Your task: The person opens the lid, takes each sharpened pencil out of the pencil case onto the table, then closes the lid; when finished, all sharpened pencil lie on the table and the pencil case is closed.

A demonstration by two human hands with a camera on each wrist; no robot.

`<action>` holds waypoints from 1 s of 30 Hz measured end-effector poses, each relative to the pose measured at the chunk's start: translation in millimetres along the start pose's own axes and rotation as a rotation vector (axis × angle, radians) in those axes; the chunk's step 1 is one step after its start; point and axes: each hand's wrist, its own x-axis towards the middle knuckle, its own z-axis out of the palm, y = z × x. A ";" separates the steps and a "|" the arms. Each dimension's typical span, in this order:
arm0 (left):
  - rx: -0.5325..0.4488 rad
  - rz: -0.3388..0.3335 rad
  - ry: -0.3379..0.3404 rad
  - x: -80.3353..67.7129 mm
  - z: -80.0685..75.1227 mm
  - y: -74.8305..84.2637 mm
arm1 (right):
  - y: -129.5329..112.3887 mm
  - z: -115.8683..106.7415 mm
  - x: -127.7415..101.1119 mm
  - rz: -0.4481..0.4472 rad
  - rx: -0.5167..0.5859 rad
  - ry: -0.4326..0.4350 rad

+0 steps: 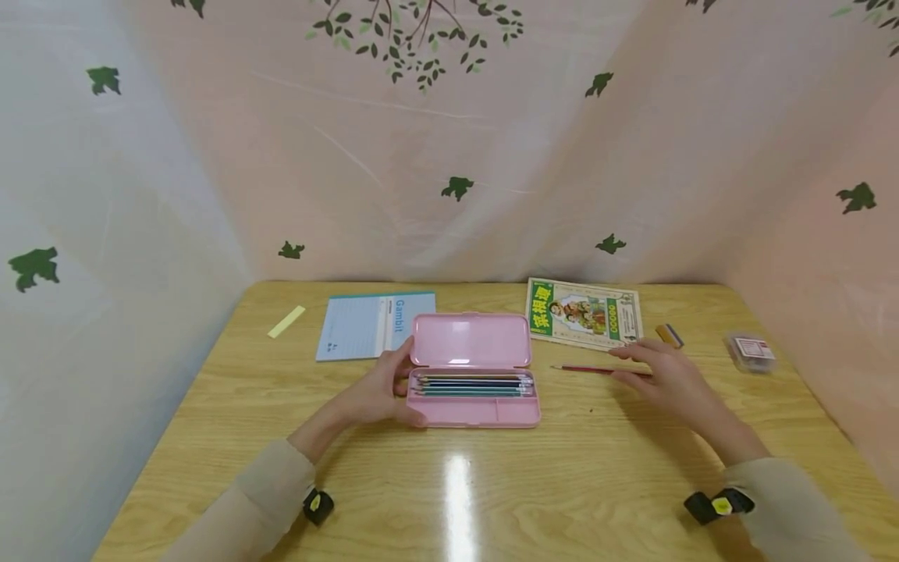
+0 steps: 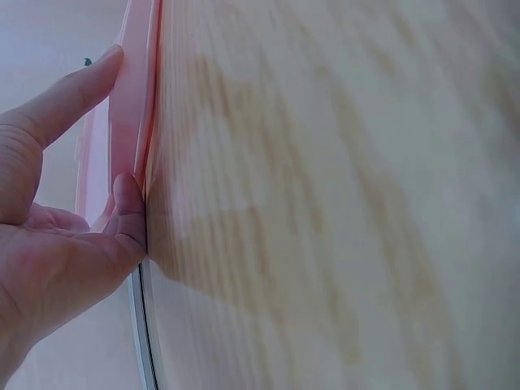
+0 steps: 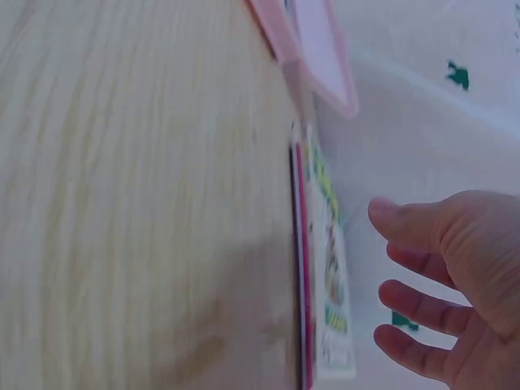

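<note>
An open pink pencil case (image 1: 474, 410) lies mid-table with its lid (image 1: 469, 340) folded back and several pencils (image 1: 470, 384) in its tray. My left hand (image 1: 379, 386) grips the case's left end; in the left wrist view the thumb (image 2: 126, 211) and a finger (image 2: 77, 93) clamp the pink edge (image 2: 134, 97). A red pencil (image 1: 593, 369) lies on the table right of the case. My right hand (image 1: 660, 375) hovers over its right end with fingers spread and relaxed, holding nothing (image 3: 439, 284); the pencil (image 3: 301, 284) shows beside it.
A green-covered booklet (image 1: 583, 312) lies behind the red pencil, a blue notebook (image 1: 372, 324) behind the case's left side. A yellow strip (image 1: 286, 321), a small brown block (image 1: 669, 335) and a small clear box (image 1: 750, 351) sit near the wooden table's (image 1: 449, 484) edges. Curtains enclose three sides.
</note>
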 end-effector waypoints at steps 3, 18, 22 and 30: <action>-0.010 0.003 -0.003 0.3 0.1 -1.5 | -20.8 2.9 11.1 -0.011 0.042 -0.024; -0.012 -0.028 0.001 2.7 1.2 -1.6 | -102.5 25.7 54.9 -0.158 0.214 -0.164; 0.008 -0.036 0.005 2.0 1.4 -1.9 | -110.2 41.2 61.9 -0.175 0.238 -0.213; -0.029 -0.027 -0.004 0.3 -0.4 -2.3 | -122.0 65.5 67.7 -0.207 0.263 -0.252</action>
